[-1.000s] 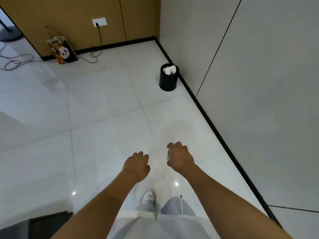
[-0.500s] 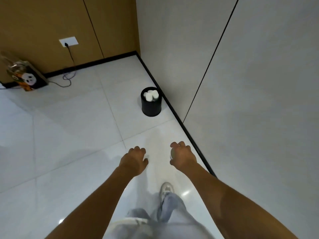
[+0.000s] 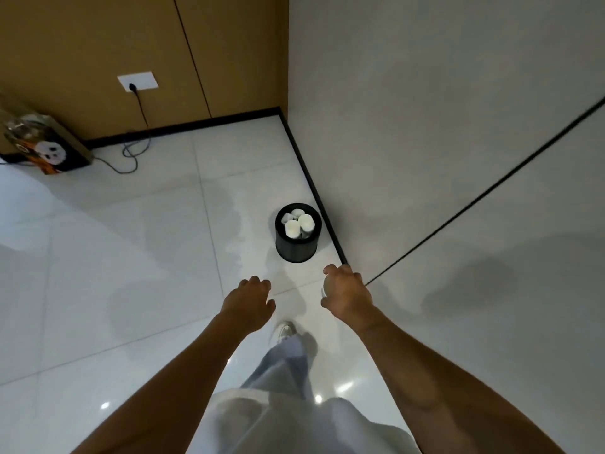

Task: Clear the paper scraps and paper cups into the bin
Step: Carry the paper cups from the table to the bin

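Right hand [image 3: 347, 296] grips a paper cup [image 3: 324, 291] — left hand [image 3: 250, 304] loosely curled, empty.

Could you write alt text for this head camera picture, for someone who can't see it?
Seen from above, a person walks toward a black bin holding white paper cups, beside a grey wall. The right hand curls around something white, barely visible; the left hand hangs loosely curled, seemingly holding nothing.

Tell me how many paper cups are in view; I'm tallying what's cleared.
4 visible. Three lie in the bin: one front left, one right, one rear. A fourth shows as a sliver in the right hand. More may be hidden beneath.
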